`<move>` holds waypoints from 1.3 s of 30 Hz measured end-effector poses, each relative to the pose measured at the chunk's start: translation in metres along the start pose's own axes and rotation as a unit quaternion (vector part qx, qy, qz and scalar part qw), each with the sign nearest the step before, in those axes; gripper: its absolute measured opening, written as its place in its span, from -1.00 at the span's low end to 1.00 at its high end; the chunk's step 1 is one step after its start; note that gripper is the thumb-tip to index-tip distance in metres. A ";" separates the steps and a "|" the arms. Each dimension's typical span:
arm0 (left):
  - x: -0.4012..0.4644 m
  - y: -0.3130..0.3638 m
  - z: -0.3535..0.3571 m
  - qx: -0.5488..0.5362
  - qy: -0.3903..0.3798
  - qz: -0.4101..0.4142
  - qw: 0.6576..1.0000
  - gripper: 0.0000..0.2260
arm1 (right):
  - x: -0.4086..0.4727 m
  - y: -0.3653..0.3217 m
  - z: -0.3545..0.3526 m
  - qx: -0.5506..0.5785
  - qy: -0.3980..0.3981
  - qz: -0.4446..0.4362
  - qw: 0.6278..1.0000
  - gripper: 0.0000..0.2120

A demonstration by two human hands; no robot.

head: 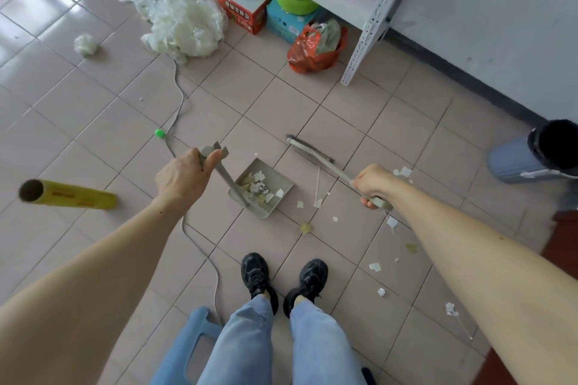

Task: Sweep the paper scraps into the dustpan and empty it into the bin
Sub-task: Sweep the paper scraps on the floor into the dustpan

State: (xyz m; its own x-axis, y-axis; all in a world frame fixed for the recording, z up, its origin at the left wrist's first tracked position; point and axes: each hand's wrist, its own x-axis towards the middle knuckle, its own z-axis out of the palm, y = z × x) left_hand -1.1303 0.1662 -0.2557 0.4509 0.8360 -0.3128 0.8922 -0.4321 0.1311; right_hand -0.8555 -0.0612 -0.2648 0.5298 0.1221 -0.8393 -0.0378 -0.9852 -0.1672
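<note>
A beige dustpan (283, 180) sits on the tiled floor in front of my feet, with several white paper scraps inside it. My left hand (183, 176) grips the top of its long upright handle. My right hand (372, 186) is closed around the handle of a beige broom (312, 153), whose dark bristle head rests on the floor beyond and to the right of the pan. More paper scraps (373, 266) lie scattered on the floor to the right of the pan and near my right arm. A grey bin (513, 162) with a black liner stands at the far right.
A yellow cardboard tube (72, 195) lies at left. A grey cable (179, 97) with a green ball runs across the floor toward a white plastic heap (184, 25). A metal shelf leg (366, 40), a red bag and boxes stand ahead. A blue stool (190, 344) is behind my legs.
</note>
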 end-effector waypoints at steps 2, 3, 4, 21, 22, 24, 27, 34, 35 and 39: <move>-0.001 -0.005 0.003 0.003 -0.001 0.000 1.000 -0.35 | -0.007 -0.002 0.016 -0.011 -0.028 -0.004 1.000 -0.76; -0.001 -0.007 0.004 0.000 0.001 0.005 1.000 -0.33 | -0.012 -0.003 0.021 -0.028 -0.043 -0.012 0.999 -0.76; 0.000 -0.007 0.005 -0.003 0.004 0.012 1.000 -0.31 | -0.017 -0.005 0.023 -0.048 -0.054 -0.024 0.997 -0.75; -0.027 -0.072 0.003 -0.051 0.041 -0.106 0.992 -0.42 | -0.030 -0.055 0.028 -0.047 -0.008 -0.060 0.997 -0.75; -0.027 -0.078 0.003 -0.054 0.044 -0.114 0.991 -0.42 | -0.029 -0.061 0.039 -0.049 -0.007 -0.058 0.997 -0.75; -0.026 -0.087 0.007 -0.062 0.047 -0.125 0.989 -0.40 | -0.028 -0.070 0.060 -0.072 -0.014 -0.064 0.995 -0.74; -0.025 -0.092 0.011 -0.048 0.043 -0.116 0.991 -0.38 | -0.034 -0.074 0.078 -0.135 -0.048 -0.065 0.988 -0.73; -0.010 -0.080 0.003 -0.051 0.025 -0.092 0.994 -0.39 | -0.060 -0.078 0.029 -0.153 -0.122 -0.101 0.975 -0.70; -0.008 -0.075 0.001 -0.050 0.025 -0.081 0.995 -0.39 | -0.063 -0.075 0.018 -0.146 -0.118 -0.104 0.977 -0.69; 0.002 -0.038 -0.006 -0.036 0.018 -0.016 0.999 -0.40 | -0.067 -0.051 -0.012 -0.098 -0.092 -0.098 0.986 -0.69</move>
State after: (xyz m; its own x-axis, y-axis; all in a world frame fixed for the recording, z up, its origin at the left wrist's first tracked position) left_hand -1.1633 0.1868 -0.2557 0.4207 0.8618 -0.2833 0.9055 -0.3798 0.1892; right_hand -0.8784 -0.0204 -0.1939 0.3469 0.3137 -0.8839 0.2238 -0.9429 -0.2468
